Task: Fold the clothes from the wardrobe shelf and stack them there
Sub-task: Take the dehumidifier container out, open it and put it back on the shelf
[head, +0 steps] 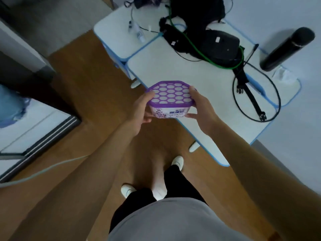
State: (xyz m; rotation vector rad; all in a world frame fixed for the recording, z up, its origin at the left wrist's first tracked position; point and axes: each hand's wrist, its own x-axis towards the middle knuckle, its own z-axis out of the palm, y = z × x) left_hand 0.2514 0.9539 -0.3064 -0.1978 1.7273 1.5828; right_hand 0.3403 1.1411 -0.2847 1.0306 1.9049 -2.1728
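Note:
A purple-lidded white box (170, 96) with a honeycomb of round holes in its top is held in the air over the near edge of a white table (173, 70). My left hand (141, 110) grips its left side, thumb underneath. My right hand (202, 110) grips its right side, fingers curled round the wall. At the far left, the open wardrobe (34, 129) shows white shelf boards and a bit of blue cloth (10, 108). No other clothes are in view.
The blue-edged table carries a black bag (217, 44), black and green cables (257, 94), a black flask (286, 49) and small chargers. Wooden floor lies below, with my white shoes (177, 161) near the table leg. A pale cable (43, 171) crosses the floor at left.

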